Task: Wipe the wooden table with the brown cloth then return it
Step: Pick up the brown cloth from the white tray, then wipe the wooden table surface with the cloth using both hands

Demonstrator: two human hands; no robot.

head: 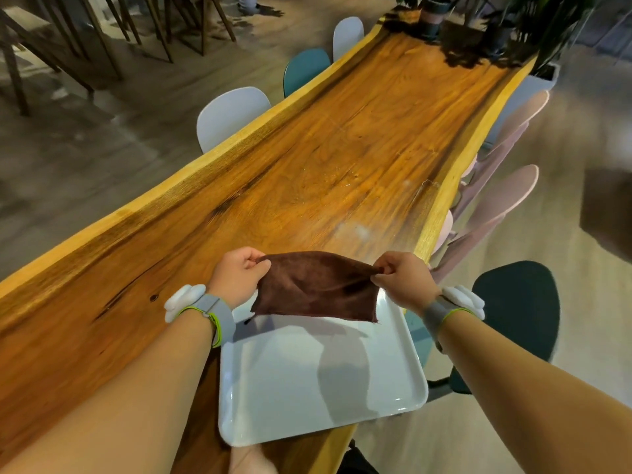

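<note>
A brown cloth (316,289) hangs stretched between both of my hands, above the far end of a white tray (307,388). My left hand (237,273) pinches the cloth's upper left corner. My right hand (403,280) pinches its upper right corner. The cloth's lower edge dangles just over the tray without clearly touching it. The long wooden table (342,148) runs away from me toward the upper right, with a faint wet sheen near its right edge. Both wrists wear grey bands with white devices.
White and teal chairs (232,114) line the table's left side, pink chairs (502,196) and a dark teal chair (519,302) its right side. Potted plants (478,29) stand at the far end. The tray overhangs the table's near right edge. Wooden furniture legs stand at the upper left.
</note>
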